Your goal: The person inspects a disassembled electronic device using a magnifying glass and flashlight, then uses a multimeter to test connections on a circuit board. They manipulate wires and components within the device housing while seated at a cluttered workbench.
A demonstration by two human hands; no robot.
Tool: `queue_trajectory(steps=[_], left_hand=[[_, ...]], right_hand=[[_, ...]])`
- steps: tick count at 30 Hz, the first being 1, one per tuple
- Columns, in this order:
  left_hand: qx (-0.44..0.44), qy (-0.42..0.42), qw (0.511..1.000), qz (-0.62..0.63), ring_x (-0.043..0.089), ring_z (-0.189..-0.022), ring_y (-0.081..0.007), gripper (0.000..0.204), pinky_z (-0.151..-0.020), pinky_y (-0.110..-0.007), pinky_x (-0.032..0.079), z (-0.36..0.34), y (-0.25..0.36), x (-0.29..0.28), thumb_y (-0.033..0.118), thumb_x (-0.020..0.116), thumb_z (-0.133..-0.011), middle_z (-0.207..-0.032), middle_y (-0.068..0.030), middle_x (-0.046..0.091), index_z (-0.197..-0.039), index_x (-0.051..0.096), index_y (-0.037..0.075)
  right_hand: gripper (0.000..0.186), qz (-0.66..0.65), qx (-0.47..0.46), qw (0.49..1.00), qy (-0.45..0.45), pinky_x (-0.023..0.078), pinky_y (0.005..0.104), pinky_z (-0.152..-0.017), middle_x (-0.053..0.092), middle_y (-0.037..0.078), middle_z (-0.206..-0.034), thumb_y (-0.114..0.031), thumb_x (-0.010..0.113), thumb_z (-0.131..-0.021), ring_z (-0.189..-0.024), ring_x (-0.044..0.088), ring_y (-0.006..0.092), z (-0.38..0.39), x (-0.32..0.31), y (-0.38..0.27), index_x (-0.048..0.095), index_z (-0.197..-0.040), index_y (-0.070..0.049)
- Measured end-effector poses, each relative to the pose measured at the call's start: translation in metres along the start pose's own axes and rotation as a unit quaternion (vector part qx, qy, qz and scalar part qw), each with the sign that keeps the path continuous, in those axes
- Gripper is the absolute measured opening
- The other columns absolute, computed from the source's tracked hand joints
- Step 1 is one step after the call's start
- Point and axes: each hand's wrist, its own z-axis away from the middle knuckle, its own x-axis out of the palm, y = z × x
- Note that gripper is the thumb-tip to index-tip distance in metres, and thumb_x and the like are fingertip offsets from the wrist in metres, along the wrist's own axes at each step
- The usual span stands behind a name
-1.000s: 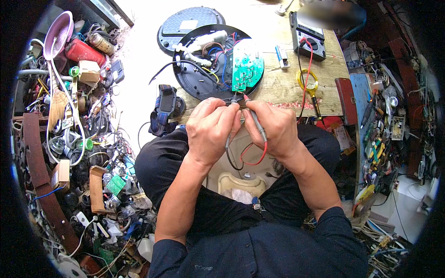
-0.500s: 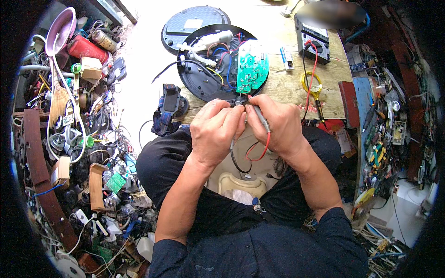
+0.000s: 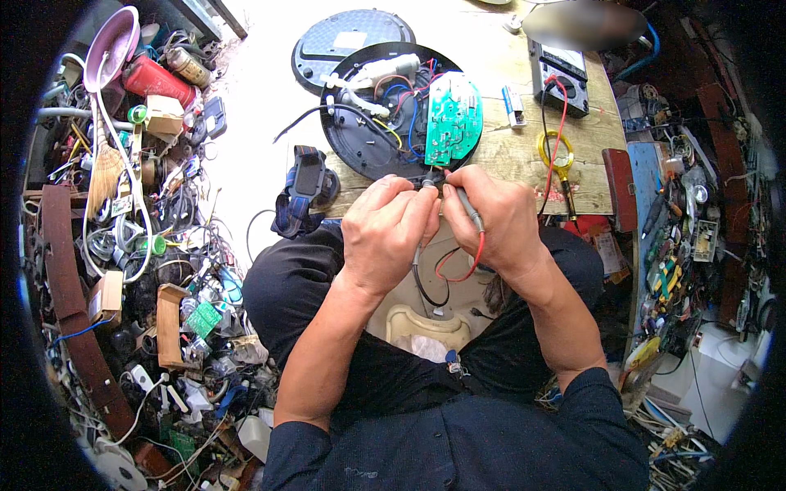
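Note:
My left hand (image 3: 385, 225) grips a black-lead probe (image 3: 426, 186); my right hand (image 3: 495, 217) pinches a grey probe with red lead (image 3: 472, 214). Both probe tips meet at the front rim of a round black housing (image 3: 360, 143), just below a green circuit board (image 3: 454, 114); exact contact is too small to tell. The housing holds white cylindrical parts (image 3: 393, 67) and coloured wires. Behind it lies a round lid (image 3: 327, 45). An analogue multimeter (image 3: 561, 98) with both leads plugged in sits at the back right of the wooden table (image 3: 516, 151).
A dark strapped device (image 3: 303, 192) lies left of the housing. A small white-and-blue box (image 3: 514, 108) and a yellow magnifier (image 3: 555, 155) sit on the right. Heaped cables, electronics, a red container (image 3: 155, 78) and a pink basin (image 3: 106, 45) crowd the left; cluttered parts (image 3: 679, 254) fill the right.
The table, its contents and both hands appear slightly further right in the picture. The red probe's tip has drawn in closer beside the other probe at the housing's rim.

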Motion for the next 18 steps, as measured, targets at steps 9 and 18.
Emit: queue_trajectory(steps=[9, 18], left_hand=[[-0.009, -0.002, 1.000, -0.003, 0.074, -0.084, -0.0275, 0.016, -0.073, -0.038, 0.060, -0.0036, 0.0047, -0.0019, 0.003, 0.081, -0.083, -0.086, -0.0101, 0.075, -0.098, 0.077, 0.004], [0.001, 0.004, 1.000, 0.001, 0.071, -0.084, -0.0262, 0.017, -0.074, -0.037, 0.059, -0.0058, 0.0060, -0.0013, 0.004, 0.081, -0.082, -0.085, -0.0080, 0.071, -0.098, 0.074, 0.003]], right_hand=[[0.017, 0.007, -0.018, 0.999, 0.026, 0.054, 0.0491, -0.057, 0.065, 0.017, -0.066, -0.016, 0.071, -0.090, -0.059, 0.068, 0.0381, 0.0003, 0.0070, 0.0047, 0.059, -0.083, -0.007], [0.019, -0.016, -0.008, 1.000, 0.017, 0.054, 0.0481, -0.053, 0.066, 0.015, -0.067, -0.017, 0.071, -0.092, -0.059, 0.069, 0.0372, 0.0012, 0.0037, 0.0017, 0.057, -0.084, -0.007]])
